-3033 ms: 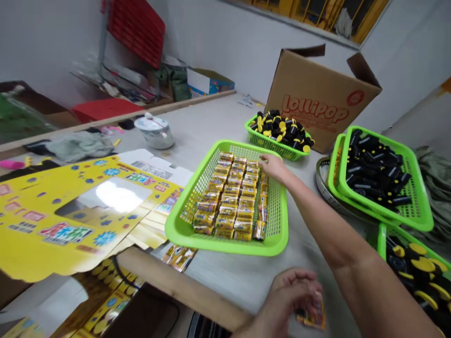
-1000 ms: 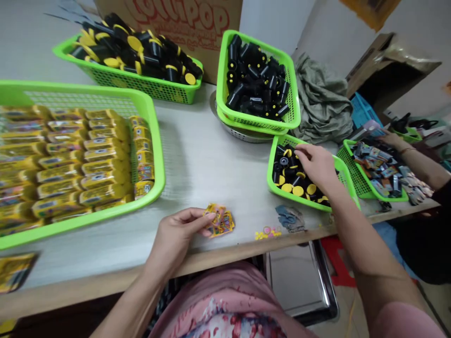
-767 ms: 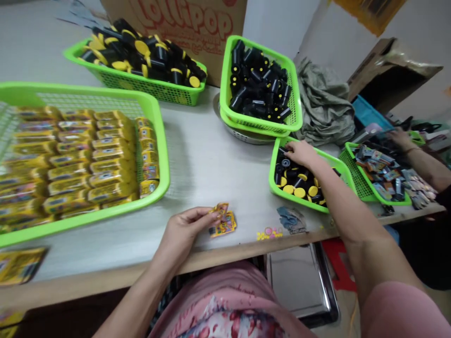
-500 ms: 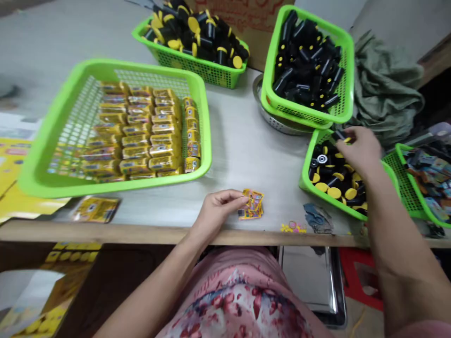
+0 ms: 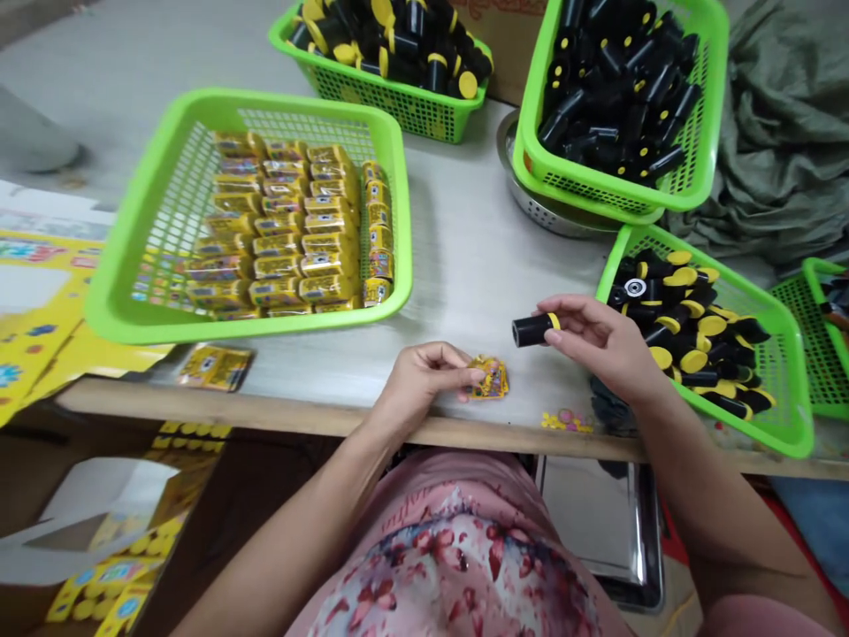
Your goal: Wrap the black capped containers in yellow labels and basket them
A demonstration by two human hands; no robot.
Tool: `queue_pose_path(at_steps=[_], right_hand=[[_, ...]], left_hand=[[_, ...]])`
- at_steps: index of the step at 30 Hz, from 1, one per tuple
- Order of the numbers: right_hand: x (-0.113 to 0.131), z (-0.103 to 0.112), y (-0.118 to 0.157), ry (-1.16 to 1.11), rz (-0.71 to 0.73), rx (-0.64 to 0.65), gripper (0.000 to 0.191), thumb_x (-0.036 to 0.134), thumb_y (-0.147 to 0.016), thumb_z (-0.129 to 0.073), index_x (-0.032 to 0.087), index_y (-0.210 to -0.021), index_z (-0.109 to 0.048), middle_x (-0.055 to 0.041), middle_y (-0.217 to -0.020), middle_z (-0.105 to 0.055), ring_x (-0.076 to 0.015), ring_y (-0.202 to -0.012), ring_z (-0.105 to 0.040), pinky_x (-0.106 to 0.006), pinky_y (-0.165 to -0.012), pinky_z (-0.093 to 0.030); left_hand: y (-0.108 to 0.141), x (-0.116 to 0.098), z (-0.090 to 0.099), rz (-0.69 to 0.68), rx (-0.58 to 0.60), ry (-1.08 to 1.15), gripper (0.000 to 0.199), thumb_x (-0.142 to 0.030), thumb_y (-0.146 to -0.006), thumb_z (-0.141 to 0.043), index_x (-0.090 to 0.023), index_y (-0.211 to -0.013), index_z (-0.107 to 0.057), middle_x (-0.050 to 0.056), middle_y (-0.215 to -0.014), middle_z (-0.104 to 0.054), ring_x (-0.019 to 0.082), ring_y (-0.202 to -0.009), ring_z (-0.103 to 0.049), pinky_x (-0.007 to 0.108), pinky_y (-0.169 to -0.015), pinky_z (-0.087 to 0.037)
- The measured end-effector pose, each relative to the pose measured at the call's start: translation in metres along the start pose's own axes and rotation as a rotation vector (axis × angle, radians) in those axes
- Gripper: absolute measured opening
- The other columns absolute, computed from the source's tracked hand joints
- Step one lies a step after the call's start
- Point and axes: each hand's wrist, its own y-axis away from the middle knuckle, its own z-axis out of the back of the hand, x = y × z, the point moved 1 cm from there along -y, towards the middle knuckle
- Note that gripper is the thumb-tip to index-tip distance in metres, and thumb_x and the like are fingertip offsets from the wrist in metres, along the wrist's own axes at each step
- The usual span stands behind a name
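Head cam view: right hand (image 5: 600, 341) is right of center, grip clamped on a black plastic tube (image 5: 532, 329) with a yellow end, held over the tabletop (image 5: 478, 265). Left hand (image 5: 417, 385) is low center, fingertips touching a small bunch of yellow foil packets (image 5: 489, 378), can't tell if that grip is really clamped. Lower right, a green mesh basket (image 5: 799, 389) has more capped tubes (image 5: 683, 327); left of center, another green basket (image 5: 252, 326) has rows of yellow packs (image 5: 285, 230).
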Motion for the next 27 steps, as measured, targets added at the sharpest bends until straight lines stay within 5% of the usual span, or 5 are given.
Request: queue_pose_path(at_steps=[14,27], right_hand=[[0.005,-0.006,0.002,-0.028,-0.041,0.225,0.028,0.034,-0.087,-0.069,0.021,-0.111,-0.070,-0.0070,-0.113,-0.073,-0.0171,-0.094,-0.069,-0.033,-0.085,-0.059],[0.002,-0.030,-0.003,-0.070,0.012,0.134,0.027,0.036,-0.089,-0.067,0.022,-0.112,-0.068,-0.0071,-0.112,-0.069,-0.0164,-0.097,-0.069,-0.032,-0.087,-0.061]], left_hand=[[0.002,-0.001,-0.003,0.049,0.076,-0.025,0.018,-0.029,-0.058,-0.089,-0.019,-0.070,-0.080,0.005,-0.072,-0.077,0.016,-0.060,-0.066,0.028,-0.063,-0.054],[-0.003,-0.003,-0.009,0.040,0.015,0.150,0.028,-0.027,-0.049,-0.092,-0.020,-0.074,-0.080,0.003,-0.073,-0.076,0.013,-0.059,-0.061,0.026,-0.060,-0.048]])
